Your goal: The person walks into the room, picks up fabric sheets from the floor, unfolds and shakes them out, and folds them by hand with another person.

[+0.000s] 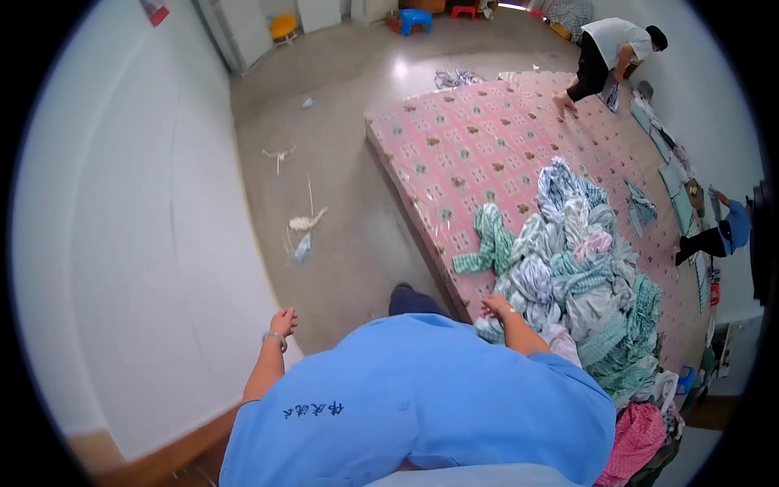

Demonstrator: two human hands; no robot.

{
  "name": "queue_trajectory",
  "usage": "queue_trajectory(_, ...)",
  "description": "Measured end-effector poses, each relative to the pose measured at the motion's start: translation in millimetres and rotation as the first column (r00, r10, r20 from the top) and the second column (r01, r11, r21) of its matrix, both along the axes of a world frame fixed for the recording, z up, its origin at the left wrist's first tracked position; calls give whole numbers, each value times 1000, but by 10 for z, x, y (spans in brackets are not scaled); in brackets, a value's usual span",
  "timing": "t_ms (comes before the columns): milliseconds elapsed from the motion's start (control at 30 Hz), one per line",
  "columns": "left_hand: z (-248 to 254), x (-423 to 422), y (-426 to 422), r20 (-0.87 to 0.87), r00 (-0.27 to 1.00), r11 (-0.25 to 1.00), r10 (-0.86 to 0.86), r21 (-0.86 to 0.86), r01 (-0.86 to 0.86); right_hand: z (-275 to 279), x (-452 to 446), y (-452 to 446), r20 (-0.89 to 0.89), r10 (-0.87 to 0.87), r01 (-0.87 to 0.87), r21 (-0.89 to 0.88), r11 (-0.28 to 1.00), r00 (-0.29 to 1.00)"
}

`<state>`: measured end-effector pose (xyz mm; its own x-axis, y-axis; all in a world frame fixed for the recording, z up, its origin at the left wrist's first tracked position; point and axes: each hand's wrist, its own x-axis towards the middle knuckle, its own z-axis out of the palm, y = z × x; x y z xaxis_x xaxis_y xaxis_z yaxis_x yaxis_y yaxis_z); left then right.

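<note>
Pink mattress [438, 170] stretches beyond the right hand [495, 306], which looks loosely parted and empty, like the left hand [283, 322]. Just right of the former, heaped cloths [568, 272] seem soft, limp, individually light; loose edges would pinch easily.

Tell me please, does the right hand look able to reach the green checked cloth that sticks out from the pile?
Probably yes: the right hand appears empty and near the green checked cloth, which lies exposed on the pink mattress, and nothing seems to stand between them.
</note>
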<state>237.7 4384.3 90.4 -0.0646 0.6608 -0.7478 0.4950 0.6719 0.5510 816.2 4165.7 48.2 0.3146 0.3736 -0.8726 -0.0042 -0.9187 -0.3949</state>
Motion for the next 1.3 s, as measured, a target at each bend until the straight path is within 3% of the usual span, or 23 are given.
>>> queue_trajectory(67,128,313,848,90,995,993,-46,110,36,-182,163,147,-38,-343,345,82,935,939)
queue_trajectory(133,49,633,1562,155,988,987,-27,159,3,-275,319,369,-104,-396,393,-51,918,912)
queue_trajectory(200,-118,784,2006,229,973,994,-22,109,-3,-773,493,716,-40,-284,260,-295,920,958)
queue_trajectory(233,-250,833,2247,260,965,998,-46,54,33,-796,624,1141,-43,-277,255,-280,926,960)
queue_trajectory(300,-281,1034,2427,137,990,999,-45,-21,48,-823,735,1903,-213,-113,73,-184,980,971)
queue_trajectory(333,-535,958,2556,123,919,927,-375,39,374,-886,850,2423,-194,-163,146,-99,984,967)
queue_trajectory(367,-793,842,2747,89,744,749,-663,90,657,-732,931,2946,-136,-3,7,30,1000,991)
queue_trajectory(400,-907,672,2905,90,747,753,-658,80,654,-566,955,3556,-33,-4,5,24,1000,999)
queue_trajectory(433,-1008,591,3055,164,777,792,-608,52,608,-379,976,4082,78,0,-1,15,1000,997)
queue_trajectory(467,-1060,533,3211,235,802,828,-549,20,561,-897,1392,4584,-21,160,-161,-94,982,987)
queue_trajectory(533,-442,740,3570,207,978,997,-39,-50,50,-138,1190,5763,186,355,-370,51,928,916)
queue_trajectory(567,84,940,3762,203,953,974,225,-24,-225,131,1150,6296,227,349,-381,118,917,909)
queue_trajectory(600,0,885,3953,201,915,937,349,-53,-345,293,1099,6771,261,336,-389,187,902,905)
queue_trajectory(667,-419,690,4335,191,898,917,396,-124,-378,407,1038,7677,314,332,-423,287,860,889)
queue_trajectory(800,-1011,531,5378,123,987,979,107,-184,-83,474,682,8712,301,240,-374,552,745,923)
queue_trajectory(867,-1003,513,6075,129,987,976,96,-207,-68,282,645,8951,247,346,-415,330,848,905)
queue_trajectory(933,-1005,512,6973,157,960,952,233,-237,-193,88,689,8984,195,533,-563,169,809,823)
queue_trajectory(1000,-909,685,7999,136,963,956,234,-211,-202,106,819,8939,95,482,-484,-6,875,871)
queue_trajectory(1067,-589,899,9071,47,999,988,12,-153,-4,61,1008,8944,30,244,-237,-160,958,969)
queue_trajectory(1133,-223,1308,9963,76,997,999,-15,49,11,81,1155,8986,26,-107,109,-96,989,994)
queue_trajectory(1200,-81,1719,10766,98,994,994,-55,104,45,7,1321,9061,20,-369,370,-61,927,929)
queue_trajectory(1267,-99,2117,11315,112,992,989,-65,138,49,-271,1533,9182,-50,-485,463,-222,858,873)
queue_trajectory(1300,-61,2320,11510,134,988,989,-70,139,52,-439,1622,9247,-108,-463,438,-193,878,880)
